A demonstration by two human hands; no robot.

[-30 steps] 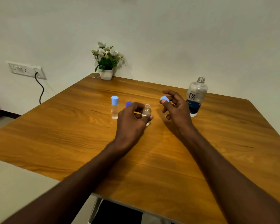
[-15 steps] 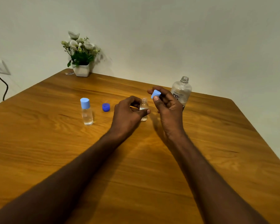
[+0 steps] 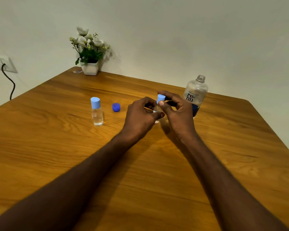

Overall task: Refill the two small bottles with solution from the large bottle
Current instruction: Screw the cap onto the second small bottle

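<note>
Large clear bottle [image 3: 195,95] marked "re-nu": upright on the wooden table, uncapped, threaded neck bare, dark blue band low on the label, partly behind the right hand. Dark blue cap [image 3: 116,107] lies loose on the table between the two small bottles. Left small bottle [image 3: 97,112]: clear, upright, light blue cap on, liquid inside, standing alone. Second small bottle [image 3: 156,112]: clear, upright, mostly hidden by fingers; light blue cap [image 3: 160,98] sits at its neck, whether seated or just above cannot be told.

"re-nu" on the large bottle's [image 3: 195,94] label
</note>
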